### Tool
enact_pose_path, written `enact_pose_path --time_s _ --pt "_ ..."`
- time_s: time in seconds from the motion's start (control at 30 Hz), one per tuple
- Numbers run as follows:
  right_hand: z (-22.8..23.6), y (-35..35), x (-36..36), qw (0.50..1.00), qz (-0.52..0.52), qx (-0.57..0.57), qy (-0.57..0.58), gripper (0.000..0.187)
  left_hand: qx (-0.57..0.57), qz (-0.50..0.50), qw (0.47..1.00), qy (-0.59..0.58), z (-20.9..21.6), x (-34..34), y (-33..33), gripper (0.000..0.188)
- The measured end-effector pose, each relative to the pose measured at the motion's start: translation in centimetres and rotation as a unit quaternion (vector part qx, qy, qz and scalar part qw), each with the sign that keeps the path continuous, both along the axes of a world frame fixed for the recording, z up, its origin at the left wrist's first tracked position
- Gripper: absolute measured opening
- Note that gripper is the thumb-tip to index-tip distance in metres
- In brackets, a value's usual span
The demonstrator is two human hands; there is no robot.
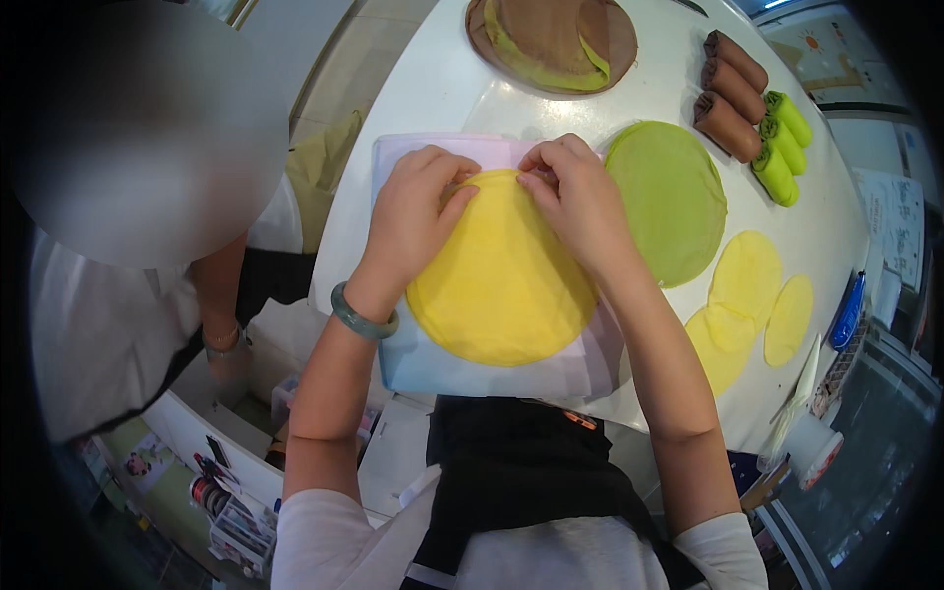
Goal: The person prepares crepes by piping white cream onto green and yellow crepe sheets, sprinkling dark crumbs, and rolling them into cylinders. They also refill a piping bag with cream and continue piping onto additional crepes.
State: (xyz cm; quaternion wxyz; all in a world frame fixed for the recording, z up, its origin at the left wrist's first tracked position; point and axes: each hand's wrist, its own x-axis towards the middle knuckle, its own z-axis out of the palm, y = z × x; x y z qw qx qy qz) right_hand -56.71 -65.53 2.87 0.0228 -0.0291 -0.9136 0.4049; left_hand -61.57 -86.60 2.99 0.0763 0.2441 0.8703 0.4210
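Observation:
A thin yellow crepe (pixel 501 280), round and soft-looking, lies on a pale lilac-and-blue sheet (pixel 423 366) in front of me. At its far edge my left hand (pixel 421 202) pinches the rim between thumb and fingers. My right hand (pixel 570 197) grips the same rim a little to the right, fingers closed likewise. The edge between the hands looks slightly folded or lifted. Beside my right forearm sits a round green crepe stack (pixel 669 202). How many layers lie under the yellow one is hidden.
Brown and green crepes (pixel 551 44) lie stacked at the far edge. Brown rolls (pixel 728 128) and green rolls (pixel 777 177) stand far right. Smaller yellow rounds (pixel 747 270) lie near right, with a blue cutter (pixel 849 310) beyond. Another person (pixel 108 324) is at the left.

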Motion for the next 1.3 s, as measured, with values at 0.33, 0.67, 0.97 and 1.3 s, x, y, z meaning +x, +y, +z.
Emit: enact_pose_path --time_s 0.33,0.67,0.97,1.3 --pt "0.0 -0.1 -0.5 0.999 0.028 0.043 0.011 0.009 -0.008 -0.028 0.999 -0.033 0.0 -0.4 0.1 0.013" --pt "0.3 0.3 1.2 0.993 0.059 0.068 0.079 0.013 0.008 -0.113 0.985 0.130 0.9 -0.9 2.6 0.018" --pt "1.2 0.4 2.4 0.993 0.074 0.034 0.088 0.009 0.019 -0.138 0.983 0.119 -0.3 0.1 1.6 0.015" --pt "-3.5 5.7 4.6 0.991 0.107 -0.066 0.045 0.022 -0.006 -0.104 0.982 0.157 -2.7 0.8 -0.9 0.018"
